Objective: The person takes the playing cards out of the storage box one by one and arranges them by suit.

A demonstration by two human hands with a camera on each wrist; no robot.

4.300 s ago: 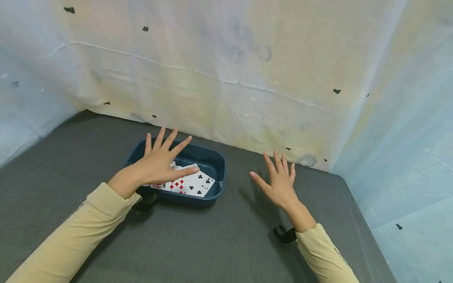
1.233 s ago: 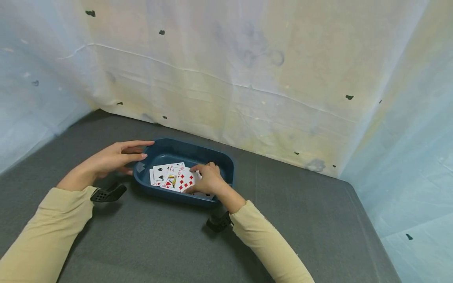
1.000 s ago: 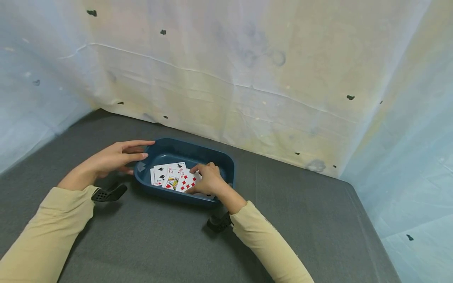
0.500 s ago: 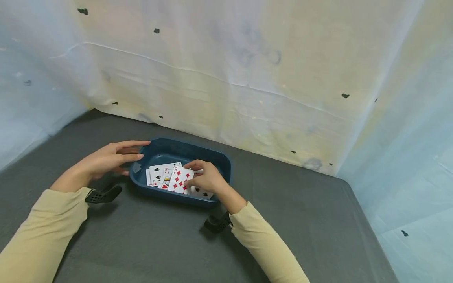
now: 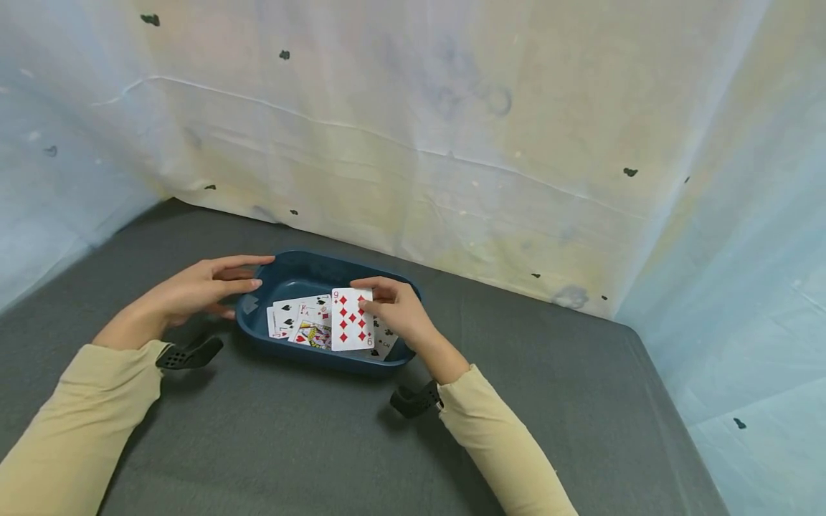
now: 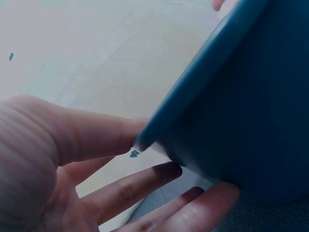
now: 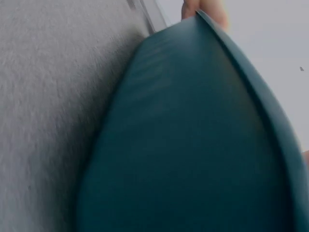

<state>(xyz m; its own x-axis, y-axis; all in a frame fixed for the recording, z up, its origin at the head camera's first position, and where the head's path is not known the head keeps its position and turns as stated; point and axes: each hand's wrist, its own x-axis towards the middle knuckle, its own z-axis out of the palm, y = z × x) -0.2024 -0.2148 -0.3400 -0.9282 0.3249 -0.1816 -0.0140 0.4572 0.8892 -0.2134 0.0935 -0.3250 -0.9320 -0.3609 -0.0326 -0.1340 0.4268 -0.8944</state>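
My right hand [image 5: 401, 314] pinches a nine of diamonds playing card [image 5: 344, 326], face toward me, lifted above a dark blue plastic basin [image 5: 306, 274]. Several other playing cards [image 5: 287, 314] lie overlapped on the basin's floor, a king [image 5: 312, 334] and spades among them. At the basin's left end, my left hand [image 5: 187, 292] has its thumb at the rim and its fingers extended along the outer wall. The left wrist view shows those fingers [image 6: 207, 210] against the basin's side. The right wrist view is filled mostly by the basin's outer wall [image 7: 169, 135]; the held card is out of sight there.
The basin stands on a dark grey cloth-covered table [image 5: 310, 437], close to its back edge. A pale, stained curtain [image 5: 413, 143] hangs right behind, and bluish sheeting [image 5: 768, 287] closes off the right side. Black wrist straps [image 5: 190, 355] jut below each sleeve.
Both hands came from above the basin and table to it. The right hand reached among the cards, then drew the nine of diamonds up and turned it upright. The left hand stays at the rim.
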